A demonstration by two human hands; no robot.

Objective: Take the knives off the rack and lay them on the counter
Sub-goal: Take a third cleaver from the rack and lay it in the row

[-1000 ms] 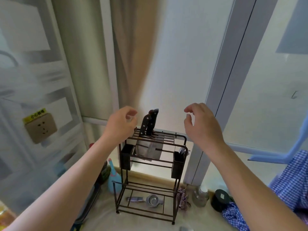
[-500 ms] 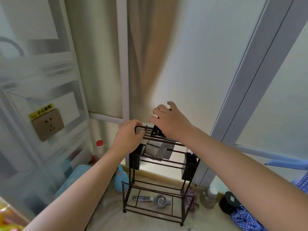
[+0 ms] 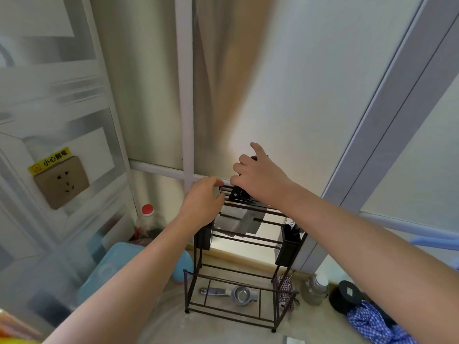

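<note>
A dark wire rack (image 3: pixel 242 274) stands on the counter against the window. Black-handled knives (image 3: pixel 238 193) stick up from its top bars, and a broad steel blade (image 3: pixel 244 223) hangs below them. My left hand (image 3: pixel 202 201) grips the rack's top left corner bar. My right hand (image 3: pixel 258 175) covers the knife handles from above, fingers curled around them with the index finger raised. The tops of the handles are hidden under that hand.
A metal strainer (image 3: pixel 237 294) lies on the rack's bottom shelf. Black cups (image 3: pixel 289 247) hang at its sides. A red-capped bottle (image 3: pixel 146 219) and blue container (image 3: pixel 109 269) stand left. A jar (image 3: pixel 315 289), black lid (image 3: pixel 347 294) and checked cloth (image 3: pixel 372 324) lie right.
My left hand has gone from the air to the rack's top left corner. My right hand came down from the right onto the knife handles. The camera moved closer.
</note>
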